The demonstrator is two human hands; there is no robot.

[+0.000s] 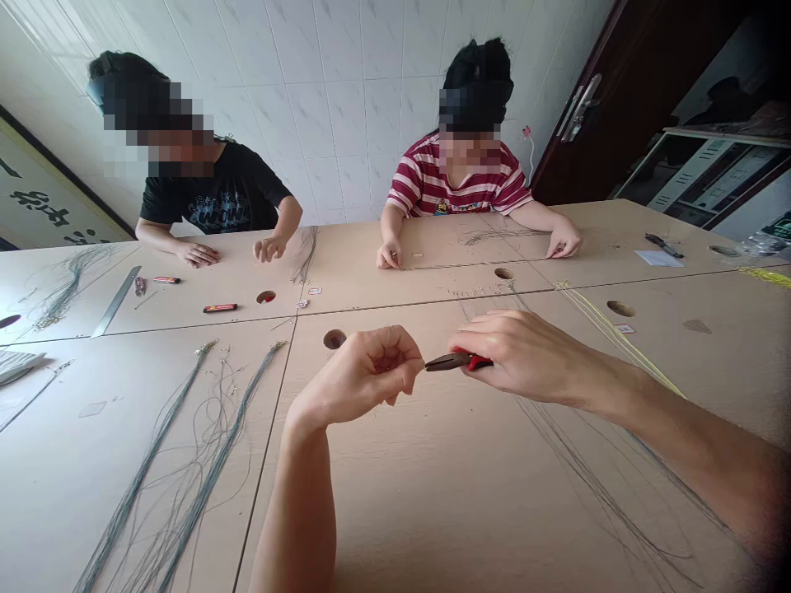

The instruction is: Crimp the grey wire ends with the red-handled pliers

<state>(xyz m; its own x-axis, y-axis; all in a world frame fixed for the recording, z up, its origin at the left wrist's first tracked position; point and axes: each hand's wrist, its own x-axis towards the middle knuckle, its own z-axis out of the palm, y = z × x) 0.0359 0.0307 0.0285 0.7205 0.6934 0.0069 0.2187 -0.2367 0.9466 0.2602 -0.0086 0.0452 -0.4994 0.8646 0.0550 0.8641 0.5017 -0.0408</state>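
Above the table (383, 494), my right hand (525, 354) is wrapped round a pair of pliers (448, 362) with dark jaws and red handles. The jaws point left and their tip meets the fingertips of my left hand (364, 371). That hand is closed in a pinch, and what lies between its fingers is too small to make out. Dark thin strands (574, 461) run over the tabletop beneath my right forearm. Left of my left arm lie two grey-green cord bundles (164, 420) with small metal bits at their far ends, and loose cords between them.
Two people sit across the table, one in a black shirt (228, 193), one in a striped shirt (420, 177). Near them are a metal ruler (116, 301), red-and-black markers (220, 309) and thin cords (306, 255). Yellow cords (624, 338) lie right; round holes (334, 338) pierce the tabletop.
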